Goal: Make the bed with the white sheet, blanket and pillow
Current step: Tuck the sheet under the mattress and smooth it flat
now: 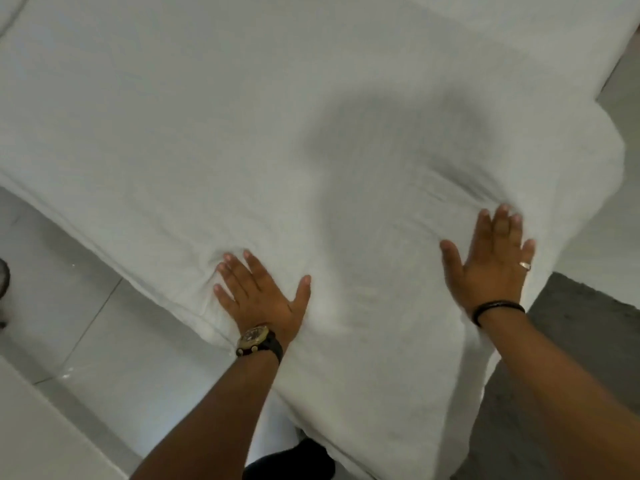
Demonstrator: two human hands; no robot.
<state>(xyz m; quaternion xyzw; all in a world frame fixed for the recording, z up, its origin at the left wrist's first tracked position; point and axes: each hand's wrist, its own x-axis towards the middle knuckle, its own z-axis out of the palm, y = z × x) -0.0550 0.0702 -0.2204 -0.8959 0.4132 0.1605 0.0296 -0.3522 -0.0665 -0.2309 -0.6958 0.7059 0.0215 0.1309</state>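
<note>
A white blanket (277, 133) covers the bed and fills most of the view, draping over the near corner. My left hand (259, 292) lies flat on it near the left edge, fingers spread, a watch on the wrist. My right hand (491, 258) presses flat on the blanket near the right edge, fingers apart, with a ring and a dark wristband. Small creases fan out in front of both hands. A shadow darkens the cloth between and beyond them. No pillow shows clearly; a rounded white shape (10, 8) sits at the top left corner.
Glossy white floor tiles (86, 306) lie to the left of the bed. A grey rug (571, 358) lies on the right. A white ledge (41, 438) fills the lower left corner. A dark object (3, 275) pokes in at the left edge.
</note>
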